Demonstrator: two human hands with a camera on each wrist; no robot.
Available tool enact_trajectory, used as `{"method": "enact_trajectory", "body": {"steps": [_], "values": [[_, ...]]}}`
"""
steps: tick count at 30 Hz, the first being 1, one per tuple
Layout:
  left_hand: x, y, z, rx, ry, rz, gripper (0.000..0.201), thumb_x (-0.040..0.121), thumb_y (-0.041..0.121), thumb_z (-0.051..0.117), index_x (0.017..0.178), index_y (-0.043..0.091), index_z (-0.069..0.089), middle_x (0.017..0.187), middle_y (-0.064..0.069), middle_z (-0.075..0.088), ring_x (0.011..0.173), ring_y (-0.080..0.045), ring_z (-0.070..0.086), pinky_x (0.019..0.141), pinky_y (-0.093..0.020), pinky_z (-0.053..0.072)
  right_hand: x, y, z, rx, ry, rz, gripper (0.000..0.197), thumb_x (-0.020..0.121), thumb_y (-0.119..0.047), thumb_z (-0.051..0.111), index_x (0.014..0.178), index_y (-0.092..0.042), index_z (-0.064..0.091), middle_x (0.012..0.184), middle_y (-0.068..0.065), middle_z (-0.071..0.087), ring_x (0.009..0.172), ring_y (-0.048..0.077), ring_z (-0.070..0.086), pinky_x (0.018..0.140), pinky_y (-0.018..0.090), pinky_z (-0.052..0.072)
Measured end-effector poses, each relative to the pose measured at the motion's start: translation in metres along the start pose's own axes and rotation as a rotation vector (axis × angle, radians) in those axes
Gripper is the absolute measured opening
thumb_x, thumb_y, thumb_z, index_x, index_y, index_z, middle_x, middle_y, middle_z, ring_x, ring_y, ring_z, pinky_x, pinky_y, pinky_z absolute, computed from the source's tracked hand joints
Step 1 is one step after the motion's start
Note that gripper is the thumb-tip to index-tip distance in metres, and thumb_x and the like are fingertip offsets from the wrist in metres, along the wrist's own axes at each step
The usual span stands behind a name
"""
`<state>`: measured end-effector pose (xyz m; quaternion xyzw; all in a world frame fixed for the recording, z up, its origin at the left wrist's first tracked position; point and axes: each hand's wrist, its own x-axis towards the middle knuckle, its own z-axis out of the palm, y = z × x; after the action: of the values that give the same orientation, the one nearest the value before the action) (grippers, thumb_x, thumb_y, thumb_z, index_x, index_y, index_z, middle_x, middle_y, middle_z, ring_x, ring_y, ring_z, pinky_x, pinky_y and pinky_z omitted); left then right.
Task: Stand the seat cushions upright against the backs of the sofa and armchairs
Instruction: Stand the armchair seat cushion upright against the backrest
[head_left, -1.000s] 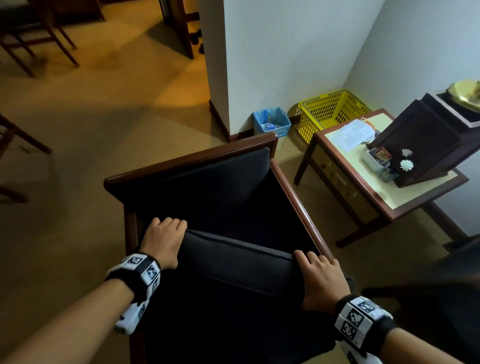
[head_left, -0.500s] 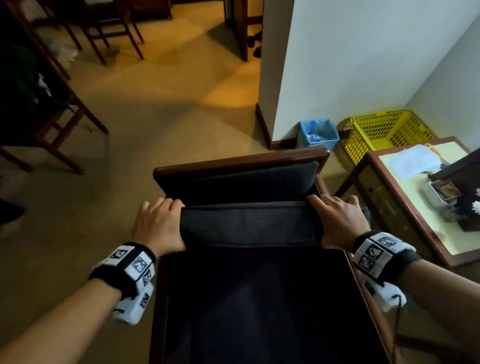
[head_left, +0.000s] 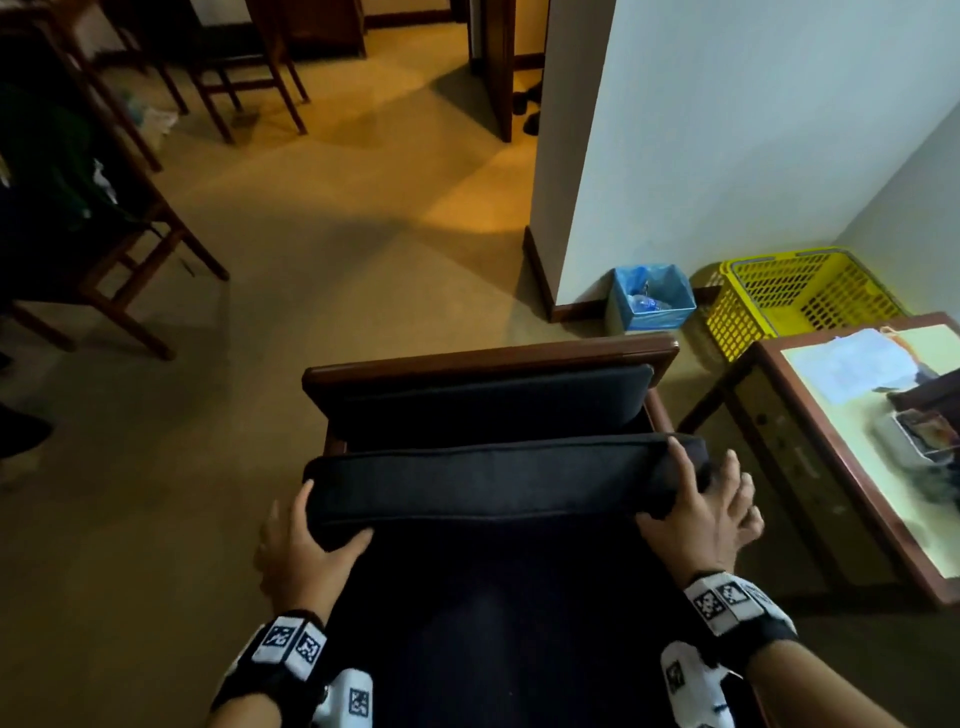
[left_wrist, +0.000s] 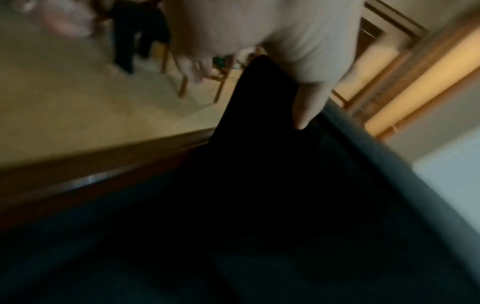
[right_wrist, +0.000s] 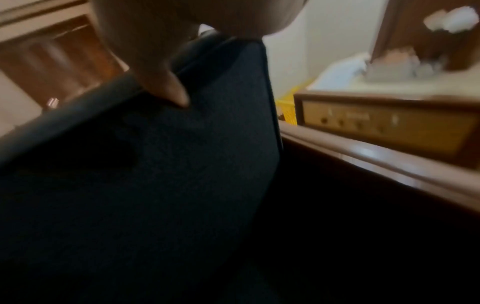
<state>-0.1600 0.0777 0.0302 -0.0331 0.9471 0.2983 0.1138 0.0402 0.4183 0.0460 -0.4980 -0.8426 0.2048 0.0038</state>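
The floor (head_left: 322, 270) was beige carpet, lit by a warm patch near a dark wooden door (head_left: 498, 67). A white wall corner (head_left: 675, 130) carried a dark skirting board. At its foot stood a blue-lined bin (head_left: 654, 299) and a yellow basket (head_left: 795, 296) (both on the carpet). Wooden chairs (head_left: 244, 73) stood at the far left; a wooden side table (head_left: 779, 415) stood at right.

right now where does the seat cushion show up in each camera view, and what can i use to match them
Head: seat cushion at centre, raised edge spanning between the left hand and right hand.
Left wrist: dark mass filling the lower right, under the thumb.
Right wrist: dark slab filling the left and centre.
Shared landmark: the armchair's wooden frame, a brown rail at left in the left wrist view, at right in the right wrist view.
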Motion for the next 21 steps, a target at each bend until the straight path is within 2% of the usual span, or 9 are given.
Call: {"method": "enact_trajectory", "body": {"steps": [2, 3, 5, 6, 10, 13, 15, 18, 21], "values": [[0.0, 0.0, 0.007, -0.415, -0.082, -0.141, 0.088, 0.077, 0.033, 0.08, 0.149, 0.037, 0.03, 0.151, -0.001, 0.039, 0.136, -0.028, 0.043, 0.108, -0.045, 0.039, 0.003, 0.004, 0.005, 0.338, -0.079, 0.042, 0.091, 0.077, -0.032, 0.078, 0.15, -0.041, 0.024, 0.162, 0.004, -0.006, 0.147, 0.034, 0.01, 0.118, 0.048, 0.019], [0.002, 0.001, 0.012, -0.56, -0.105, -0.193, 0.091, 0.075, 0.039, 0.08, 0.149, 0.042, 0.026, 0.151, 0.003, 0.041, 0.135, -0.025, 0.045, 0.109, -0.046, 0.039, 0.006, 0.005, 0.009, 0.464, -0.106, 0.028, 0.088, 0.079, -0.031, 0.077, 0.15, -0.039, 0.025, 0.162, 0.0, -0.007, 0.147, 0.033, 0.013, 0.119, 0.043, 0.021], [0.01, 0.011, 0.022, -0.653, -0.081, -0.248, 0.101, 0.065, 0.057, 0.078, 0.147, 0.049, 0.02, 0.153, 0.004, 0.039, 0.136, -0.023, 0.046, 0.111, -0.052, 0.039, 0.016, 0.004, 0.013, 0.542, -0.074, 0.011, 0.085, 0.081, -0.031, 0.075, 0.15, -0.036, 0.025, 0.162, -0.002, -0.005, 0.147, 0.028, 0.016, 0.118, 0.037, 0.022], [0.016, 0.016, 0.028, -0.639, -0.052, -0.254, 0.103, 0.066, 0.059, 0.077, 0.149, 0.046, 0.017, 0.155, 0.0, 0.037, 0.137, -0.026, 0.045, 0.111, -0.052, 0.039, 0.024, 0.001, 0.014, 0.53, -0.048, 0.011, 0.085, 0.082, -0.032, 0.074, 0.151, -0.034, 0.025, 0.162, -0.001, -0.003, 0.148, 0.027, 0.016, 0.117, 0.035, 0.022], [0.051, 0.056, 0.033, -0.4, 0.022, -0.25, 0.091, 0.091, 0.038, 0.065, 0.157, 0.015, 0.008, 0.158, -0.019, 0.03, 0.141, -0.04, 0.037, 0.112, -0.048, 0.035, 0.063, -0.025, 0.011, 0.443, -0.002, 0.017, 0.09, 0.082, -0.037, 0.073, 0.153, -0.021, 0.021, 0.163, 0.01, 0.004, 0.148, 0.028, 0.018, 0.116, 0.034, 0.023], [0.085, 0.071, 0.033, -0.286, -0.05, -0.296, 0.087, 0.095, 0.036, 0.059, 0.157, 0.006, 0.005, 0.155, -0.026, 0.034, 0.14, -0.044, 0.036, 0.11, -0.049, 0.035, 0.099, -0.045, 0.007, 0.386, -0.061, 0.015, 0.092, 0.083, -0.039, 0.072, 0.154, -0.017, 0.018, 0.163, 0.016, 0.004, 0.148, 0.032, 0.017, 0.117, 0.036, 0.02], [0.097, 0.072, 0.031, -0.204, -0.099, -0.354, 0.083, 0.096, 0.038, 0.056, 0.155, -0.002, 0.011, 0.151, -0.028, 0.04, 0.137, -0.045, 0.039, 0.108, -0.048, 0.038, 0.113, -0.05, 0.004, 0.319, -0.097, 0.01, 0.092, 0.083, -0.042, 0.071, 0.155, -0.017, 0.019, 0.163, 0.017, 0.006, 0.147, 0.035, 0.02, 0.117, 0.036, 0.021], [0.091, 0.068, 0.033, -0.132, -0.153, -0.358, 0.08, 0.097, 0.042, 0.052, 0.154, -0.002, 0.017, 0.149, -0.028, 0.041, 0.135, -0.045, 0.042, 0.105, -0.047, 0.039, 0.113, -0.039, 0.004, 0.276, -0.111, -0.019, 0.09, 0.083, -0.041, 0.071, 0.155, -0.019, 0.021, 0.164, 0.015, 0.007, 0.146, 0.037, 0.023, 0.117, 0.036, 0.022], [0.072, 0.064, 0.036, -0.09, -0.221, -0.311, 0.074, 0.095, 0.038, 0.056, 0.152, 0.001, 0.027, 0.149, -0.026, 0.043, 0.134, -0.044, 0.044, 0.108, -0.045, 0.039, 0.101, -0.022, 0.001, 0.274, -0.124, -0.061, 0.093, 0.084, -0.034, 0.072, 0.155, -0.02, 0.014, 0.164, 0.014, 0.005, 0.146, 0.034, 0.025, 0.116, 0.035, 0.025]]}}
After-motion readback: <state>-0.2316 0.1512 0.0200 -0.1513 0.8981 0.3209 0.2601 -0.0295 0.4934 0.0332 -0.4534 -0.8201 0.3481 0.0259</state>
